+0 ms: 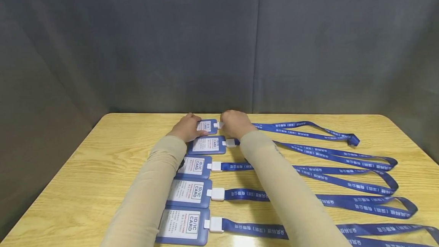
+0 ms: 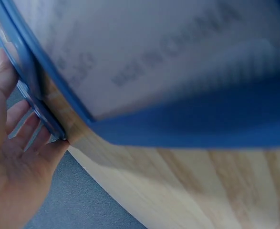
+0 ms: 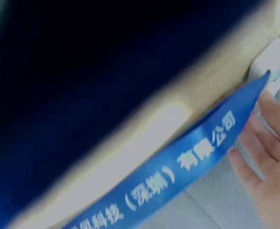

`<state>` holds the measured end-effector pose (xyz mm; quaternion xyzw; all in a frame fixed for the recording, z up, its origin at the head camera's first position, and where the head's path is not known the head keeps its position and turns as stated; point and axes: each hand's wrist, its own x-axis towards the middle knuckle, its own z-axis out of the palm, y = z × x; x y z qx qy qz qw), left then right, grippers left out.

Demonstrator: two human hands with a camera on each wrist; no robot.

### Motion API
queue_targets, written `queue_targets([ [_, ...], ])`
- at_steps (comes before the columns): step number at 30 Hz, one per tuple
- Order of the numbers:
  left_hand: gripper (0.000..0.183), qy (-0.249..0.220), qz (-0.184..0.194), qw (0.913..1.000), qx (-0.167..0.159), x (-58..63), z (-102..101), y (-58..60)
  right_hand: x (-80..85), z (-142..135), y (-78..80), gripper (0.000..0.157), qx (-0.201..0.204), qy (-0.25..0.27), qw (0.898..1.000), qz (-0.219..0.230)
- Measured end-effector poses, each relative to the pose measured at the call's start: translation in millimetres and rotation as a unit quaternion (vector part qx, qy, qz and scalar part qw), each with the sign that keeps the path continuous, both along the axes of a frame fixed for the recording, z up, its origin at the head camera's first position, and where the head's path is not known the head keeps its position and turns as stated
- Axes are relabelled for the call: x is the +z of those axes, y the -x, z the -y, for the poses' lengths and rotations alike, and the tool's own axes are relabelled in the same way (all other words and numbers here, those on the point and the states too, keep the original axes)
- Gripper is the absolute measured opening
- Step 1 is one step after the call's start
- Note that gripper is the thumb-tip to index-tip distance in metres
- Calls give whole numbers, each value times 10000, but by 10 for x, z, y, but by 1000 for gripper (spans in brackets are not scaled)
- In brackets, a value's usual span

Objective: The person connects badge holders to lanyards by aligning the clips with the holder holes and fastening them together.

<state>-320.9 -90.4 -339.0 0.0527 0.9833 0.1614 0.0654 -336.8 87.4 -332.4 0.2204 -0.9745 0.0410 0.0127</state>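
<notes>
At the table's far edge, my left hand (image 1: 186, 128) holds the farthest blue ID card holder (image 1: 206, 125) by its left part. In the left wrist view, thumb and fingers (image 2: 27, 129) lie at opposite edges of that holder. My right hand (image 1: 236, 123) grips the attached blue lanyard (image 1: 298, 129) just right of its white clip (image 1: 219, 125). The right wrist view has the fingers (image 3: 247, 167) around the strap near the clip. A second card holder (image 1: 208, 145) lies directly in front, under the left wrist.
Several more card holders line up toward me, among them one (image 1: 192, 193) under the left forearm. Their lanyards (image 1: 370, 186) stretch right in long loops across the wooden table (image 1: 103, 163). A dark grey curtain (image 1: 171, 48) hangs behind the far edge.
</notes>
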Motion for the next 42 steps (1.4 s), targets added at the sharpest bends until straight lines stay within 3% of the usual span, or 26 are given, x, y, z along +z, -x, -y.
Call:
queue_targets([
  [7, 68, -49, 11, 10000, 7, 15, -14, -4, 17, -56, 34, 26, 57, -359, 9991, -205],
  [23, 66, 29, -91, 9999, 60, 55, -45, -61, 16, -60, 1, 23, 254, -217, 9993, -136],
  [34, 65, 82, -213, 9997, -101, 2, -32, -50, -19, 46, -72, 27, 354, -515, 9975, -345],
  [42, 65, 109, -215, 9997, -66, 2, -33, -72, -53, 81, -96, 26, 207, -507, 9979, -351],
])
